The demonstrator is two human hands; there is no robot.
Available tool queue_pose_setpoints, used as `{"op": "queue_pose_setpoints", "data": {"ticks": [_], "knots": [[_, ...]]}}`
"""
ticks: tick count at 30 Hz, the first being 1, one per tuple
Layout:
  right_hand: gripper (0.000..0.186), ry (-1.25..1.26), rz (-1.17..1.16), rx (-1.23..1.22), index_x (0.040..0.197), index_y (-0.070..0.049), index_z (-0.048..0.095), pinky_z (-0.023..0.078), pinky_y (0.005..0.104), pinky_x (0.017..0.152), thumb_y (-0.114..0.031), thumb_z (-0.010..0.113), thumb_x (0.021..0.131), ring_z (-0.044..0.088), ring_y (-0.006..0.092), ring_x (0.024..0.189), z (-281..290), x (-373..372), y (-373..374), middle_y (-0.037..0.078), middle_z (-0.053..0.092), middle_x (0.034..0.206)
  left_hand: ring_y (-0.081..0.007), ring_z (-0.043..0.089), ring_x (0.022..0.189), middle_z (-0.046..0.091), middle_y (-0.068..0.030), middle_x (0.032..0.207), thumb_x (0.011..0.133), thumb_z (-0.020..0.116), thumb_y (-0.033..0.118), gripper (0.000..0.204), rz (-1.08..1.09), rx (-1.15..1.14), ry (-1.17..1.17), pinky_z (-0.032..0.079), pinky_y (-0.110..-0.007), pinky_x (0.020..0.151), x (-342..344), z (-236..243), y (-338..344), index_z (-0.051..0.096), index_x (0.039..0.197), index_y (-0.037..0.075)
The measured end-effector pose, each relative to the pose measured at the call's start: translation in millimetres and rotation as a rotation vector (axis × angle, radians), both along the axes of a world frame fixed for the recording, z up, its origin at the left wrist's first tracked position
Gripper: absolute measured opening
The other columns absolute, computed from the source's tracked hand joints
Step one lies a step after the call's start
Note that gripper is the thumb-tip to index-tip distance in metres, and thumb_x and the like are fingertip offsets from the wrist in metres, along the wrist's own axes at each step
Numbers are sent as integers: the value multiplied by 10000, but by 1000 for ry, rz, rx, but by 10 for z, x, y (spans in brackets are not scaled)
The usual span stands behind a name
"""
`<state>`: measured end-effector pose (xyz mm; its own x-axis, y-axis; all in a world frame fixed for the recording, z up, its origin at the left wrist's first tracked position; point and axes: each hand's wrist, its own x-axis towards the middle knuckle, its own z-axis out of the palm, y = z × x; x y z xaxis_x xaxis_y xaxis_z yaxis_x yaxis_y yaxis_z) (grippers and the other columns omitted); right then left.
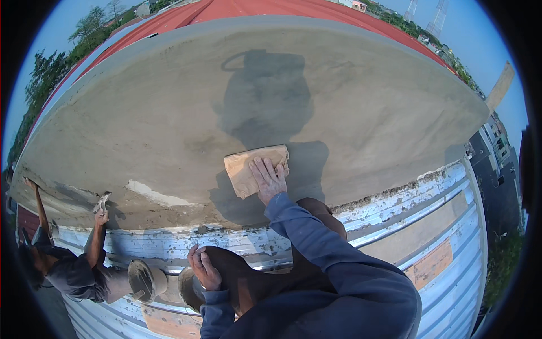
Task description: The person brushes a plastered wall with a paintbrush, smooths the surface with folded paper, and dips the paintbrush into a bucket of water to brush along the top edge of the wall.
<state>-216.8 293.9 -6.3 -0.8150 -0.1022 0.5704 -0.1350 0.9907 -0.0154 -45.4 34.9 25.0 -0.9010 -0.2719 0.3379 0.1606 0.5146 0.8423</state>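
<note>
My right hand (267,178) lies over a folded piece of brown paper (243,172), fingers spread along it, holding it against the grey plastered wall (169,124). The paper is creased, with a worn right edge. Down by my bent left knee, my left hand (204,270) is loosely closed with curled fingers, and nothing shows in it. Just below that hand is a round bucket (191,289), partly hidden by my arm and leg. My shadow falls on the wall around the paper.
At left a co-worker (73,271) in dark clothes reaches to the wall, holding a trowel (103,201). Beside them stands a bucket with dark contents (141,281). Ribbed metal sheeting (451,277) and boards (433,261) lie below the wall; a red roof (248,8) lies beyond it.
</note>
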Motion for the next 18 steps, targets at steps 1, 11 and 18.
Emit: {"op": "queue_pose_setpoints", "data": {"ticks": [1,11,18], "knots": [[729,-23,-101,11,1387,-113,301,122,543,1044,-170,592,722,206,296,1354,9,68,246,87,236,1467,-314,467,1047,482,-196,1100,947,369,271,345,-17,-12,7,347,-401,920,-4,-3,-7,550,962,-22],[782,202,-32,-261,1395,-96,277,86,507,1069,-89,556,665,120,329,1375,559,-75,-9,119,163,1486,-326,459,1044,466,-199,1120,954,344,301,402,-49,-240,-62,345,-411,927,-41,-91,7,551,970,-44],[731,603,-451,-819,1420,-20,112,55,538,1066,-193,501,825,73,376,1369,967,-26,1659,196,103,1481,-344,466,1037,477,-201,1118,952,370,292,382,12,-280,-51,356,-431,914,-15,-186,-55,554,965,-42]]}}
